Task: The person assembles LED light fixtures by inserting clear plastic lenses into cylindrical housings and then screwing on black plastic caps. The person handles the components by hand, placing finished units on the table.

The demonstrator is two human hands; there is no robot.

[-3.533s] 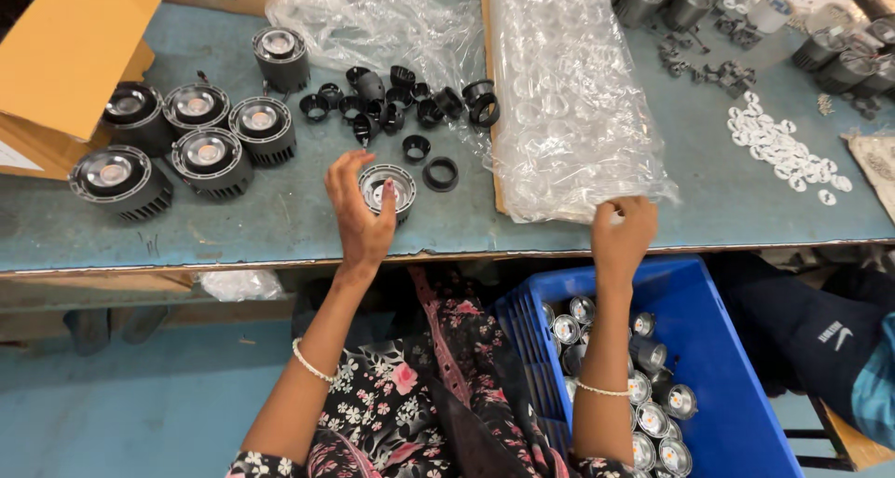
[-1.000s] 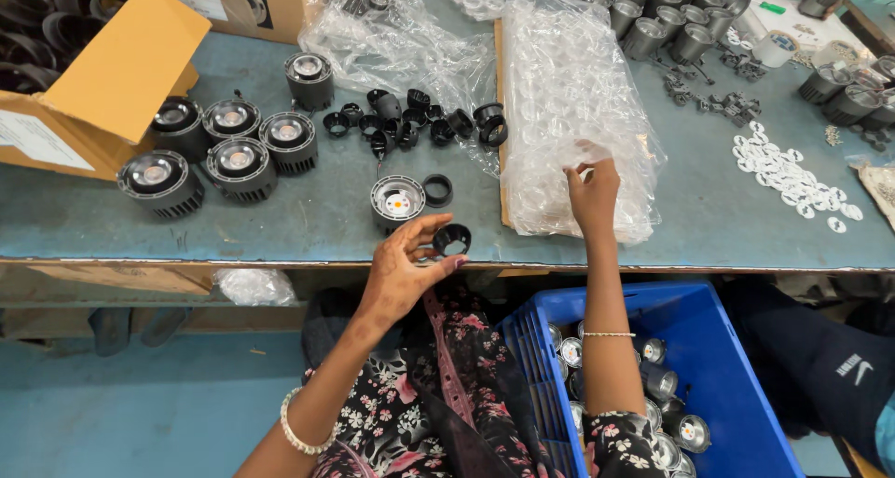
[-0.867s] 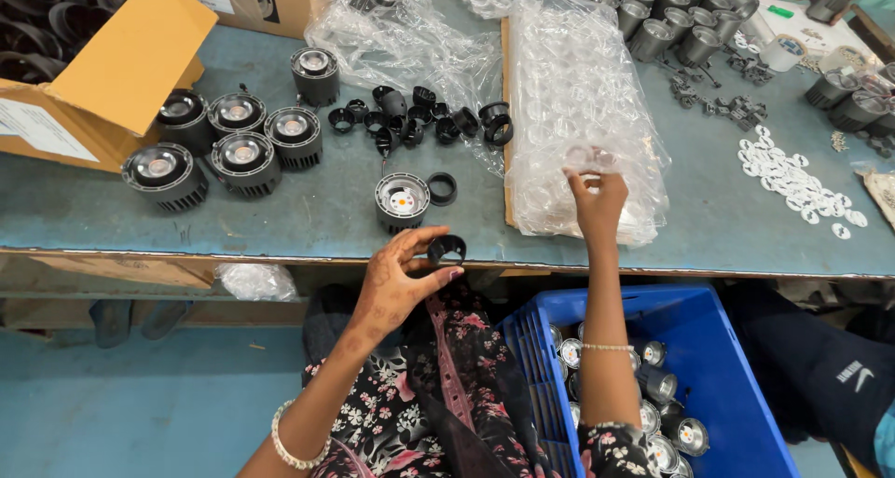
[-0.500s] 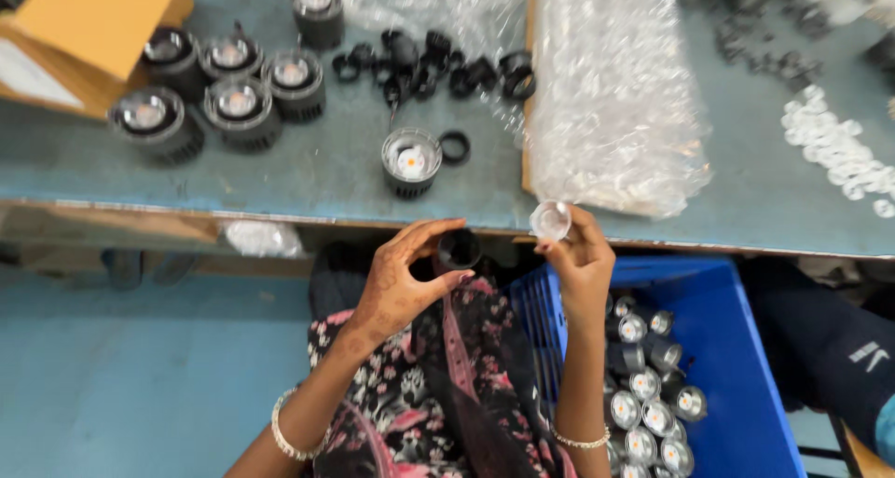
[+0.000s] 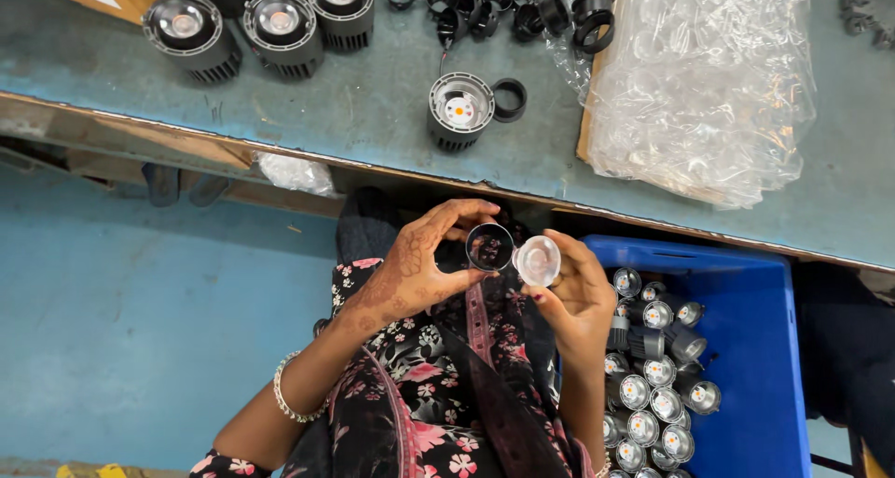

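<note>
Your left hand (image 5: pixel 410 273) pinches a black ring (image 5: pixel 489 247) between thumb and fingers, closed on its rim, with the opening facing the camera. Your right hand (image 5: pixel 578 296) holds a clear lens (image 5: pixel 538 260) at its fingertips, gripped around the edge. Ring and lens sit side by side and touch, or nearly so (the exact contact is hard to make out), held above your lap just off the near edge of the bench (image 5: pixel 373 115).

On the bench straight ahead of your hands stands one open lamp body (image 5: pixel 460 111) with a small orange chip in its centre, and a loose black ring (image 5: pixel 509 100) lies right beside it. Further back lies a heap of more rings (image 5: pixel 485 3). To the left, three finned lamps (image 5: pixel 270 17) stand in a row. To the right, a crinkled plastic bag (image 5: pixel 699 77) covers a tray of clear parts.

Below your right hand, a blue crate (image 5: pixel 746 348) holds many small finished lamps (image 5: pixel 653 394).
</note>
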